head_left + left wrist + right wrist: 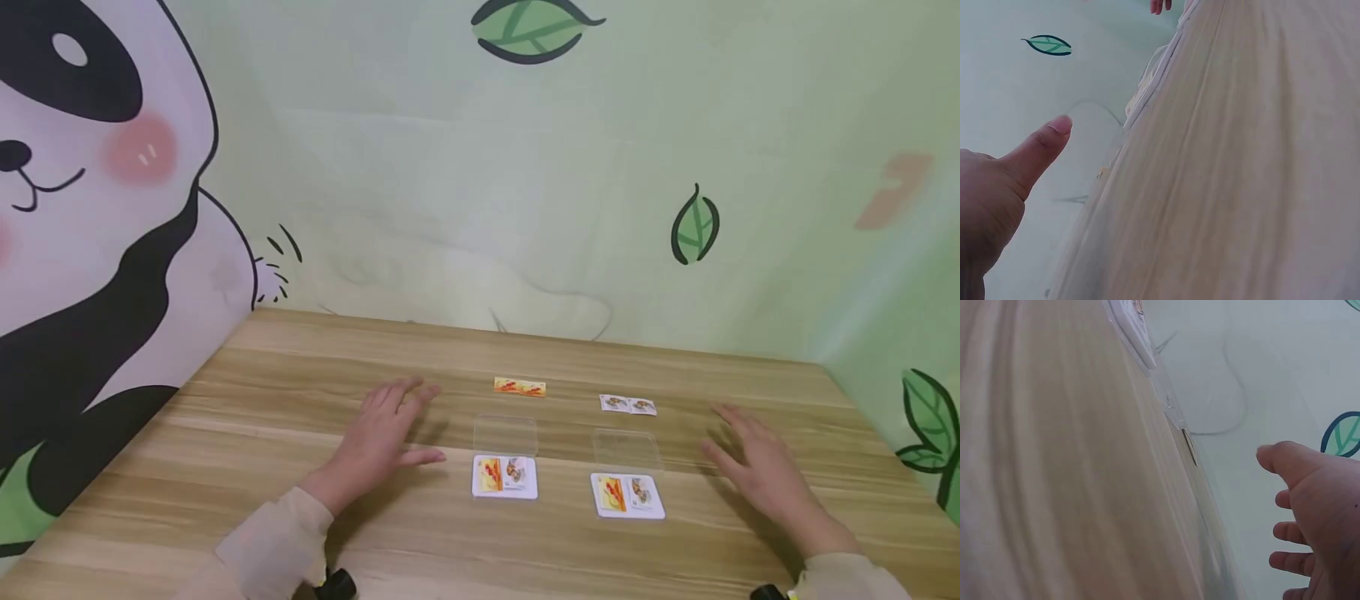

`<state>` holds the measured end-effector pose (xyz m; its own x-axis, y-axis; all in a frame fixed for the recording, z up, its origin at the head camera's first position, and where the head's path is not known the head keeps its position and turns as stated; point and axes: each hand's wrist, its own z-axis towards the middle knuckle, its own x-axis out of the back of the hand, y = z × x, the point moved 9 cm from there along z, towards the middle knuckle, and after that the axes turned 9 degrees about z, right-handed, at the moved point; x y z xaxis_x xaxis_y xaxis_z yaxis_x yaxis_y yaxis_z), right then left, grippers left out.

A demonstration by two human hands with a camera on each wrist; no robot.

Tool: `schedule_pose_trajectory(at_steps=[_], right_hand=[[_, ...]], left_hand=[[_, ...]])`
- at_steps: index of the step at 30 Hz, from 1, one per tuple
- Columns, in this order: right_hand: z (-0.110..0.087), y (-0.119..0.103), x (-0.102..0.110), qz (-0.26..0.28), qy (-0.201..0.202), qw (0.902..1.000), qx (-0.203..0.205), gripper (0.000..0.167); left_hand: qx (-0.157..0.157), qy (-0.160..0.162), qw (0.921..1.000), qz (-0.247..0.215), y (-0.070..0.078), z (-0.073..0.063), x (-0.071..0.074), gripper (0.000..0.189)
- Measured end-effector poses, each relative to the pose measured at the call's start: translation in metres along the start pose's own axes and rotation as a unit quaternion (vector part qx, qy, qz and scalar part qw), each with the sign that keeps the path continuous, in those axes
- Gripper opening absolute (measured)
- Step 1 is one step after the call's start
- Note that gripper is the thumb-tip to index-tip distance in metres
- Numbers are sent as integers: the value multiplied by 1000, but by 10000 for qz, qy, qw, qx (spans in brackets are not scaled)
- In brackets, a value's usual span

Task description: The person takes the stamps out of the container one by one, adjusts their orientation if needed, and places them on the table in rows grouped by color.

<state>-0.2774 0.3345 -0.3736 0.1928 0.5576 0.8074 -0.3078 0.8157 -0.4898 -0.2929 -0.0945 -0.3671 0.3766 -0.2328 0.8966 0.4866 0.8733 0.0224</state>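
Two white card-like cases with clear lids folded back lie on the table. The left case and the right case each bear one orange stamp-like picture and one white stamp-like picture side by side. My left hand is spread over the wood, left of the left case, holding nothing. To the right of the right case, my right hand hovers with loosely extended fingers, nothing in them. Behind the cases lie a strip of orange stamp-like pictures and a strip of white ones.
The clear left lid and clear right lid lie flat behind their cases. The wooden table meets a pale green wall painted with a panda and leaves.
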Motion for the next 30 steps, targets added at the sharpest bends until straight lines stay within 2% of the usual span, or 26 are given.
schedule_pose_trajectory(at_steps=[9, 13, 21, 30], right_hand=[[2, -7, 5, 241, 22, 9992, -321, 53], [1, -10, 8, 225, 122, 9990, -365, 49], [1, -21, 14, 472, 381, 9980, -188, 38], [5, -34, 16, 629, 439, 9969, -146, 30]], left_hand=[[-233, 290, 9993, -94, 10, -1, 8, 84], [-269, 284, 9992, -116, 15, 0, 9, 82], [-376, 240, 9987, -256, 25, 0, 12, 80], [-471, 64, 9983, -328, 35, -1, 11, 74]])
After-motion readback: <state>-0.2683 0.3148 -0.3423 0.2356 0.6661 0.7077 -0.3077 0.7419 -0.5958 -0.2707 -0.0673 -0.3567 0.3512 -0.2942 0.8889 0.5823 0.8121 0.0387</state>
